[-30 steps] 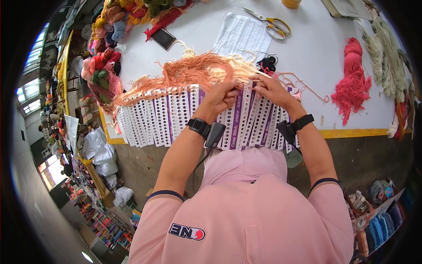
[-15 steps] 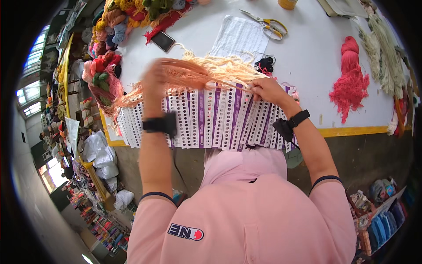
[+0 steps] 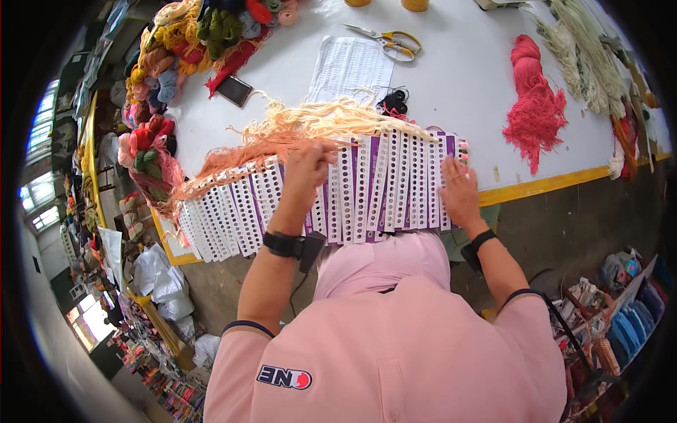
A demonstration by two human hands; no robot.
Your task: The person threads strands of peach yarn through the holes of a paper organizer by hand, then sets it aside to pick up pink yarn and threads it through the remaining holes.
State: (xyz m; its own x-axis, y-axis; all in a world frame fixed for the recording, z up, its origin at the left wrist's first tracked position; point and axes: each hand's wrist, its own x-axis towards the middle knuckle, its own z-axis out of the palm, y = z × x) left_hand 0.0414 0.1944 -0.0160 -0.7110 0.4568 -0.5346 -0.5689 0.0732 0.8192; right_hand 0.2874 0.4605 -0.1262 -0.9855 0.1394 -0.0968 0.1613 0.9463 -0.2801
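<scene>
A long row of white and purple punched cards (image 3: 360, 190) lies fanned side by side along the near edge of the table. Salmon-brown thread (image 3: 243, 155) stretches over the far ends of the left and middle cards, and cream thread (image 3: 310, 120) lies just beyond it. My left hand (image 3: 307, 173) is closed over the middle cards, its curled fingers on the salmon-brown strands; the fingertips are partly hidden. At the right end of the row, my right hand (image 3: 460, 189) rests on the last cards with fingers stretched out, holding nothing.
Beyond the thread lie a phone (image 3: 233, 91), a printed sheet (image 3: 351, 67), yellow-handled scissors (image 3: 398, 46) and a black thread bundle (image 3: 393, 103). Many-coloured skeins (image 3: 166, 56) crowd the left side. A pink-red skein (image 3: 534, 106) and pale hanks (image 3: 582, 60) lie right.
My left hand has come down and right from its blurred swing with the salmon-brown thread, which now lies on the cards. My right hand has let go of the strands and moved to the row's right end.
</scene>
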